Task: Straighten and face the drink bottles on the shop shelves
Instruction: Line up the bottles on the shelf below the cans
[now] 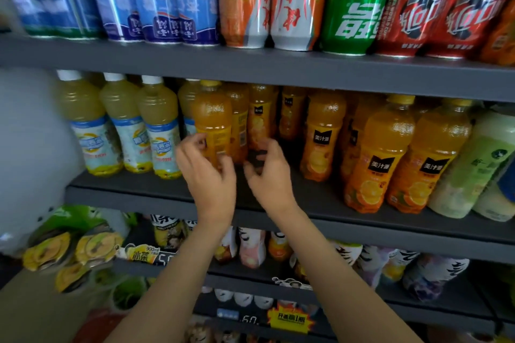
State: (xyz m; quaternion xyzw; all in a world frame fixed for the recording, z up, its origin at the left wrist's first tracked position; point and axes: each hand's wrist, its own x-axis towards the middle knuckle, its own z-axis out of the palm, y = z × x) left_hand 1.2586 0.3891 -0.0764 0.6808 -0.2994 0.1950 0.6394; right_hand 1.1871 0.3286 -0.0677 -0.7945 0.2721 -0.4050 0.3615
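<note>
Presently on my feed, itemised. Middle shelf (278,203), dark grey: a row of orange juice bottles, yellow-capped. The one I am working, the orange bottle (213,122), stands upright at the left end of that row, its label turned partly away so the black brand patch does not face out. My left hand (207,172) is at its lower half, fingers curled around the bottle's left side, thumb blurred. My right hand (269,172) is just beside it, near the next bottle's base, fingers loosely bent; whether they hold anything I cannot tell. To the left, three pale lemon drink bottles (119,125) with white caps. To the right, two front orange bottles (401,156) facing forward, then pale green bottles (473,164). Upper shelf: tall cans (281,0), blue, orange, green, red.
</note>
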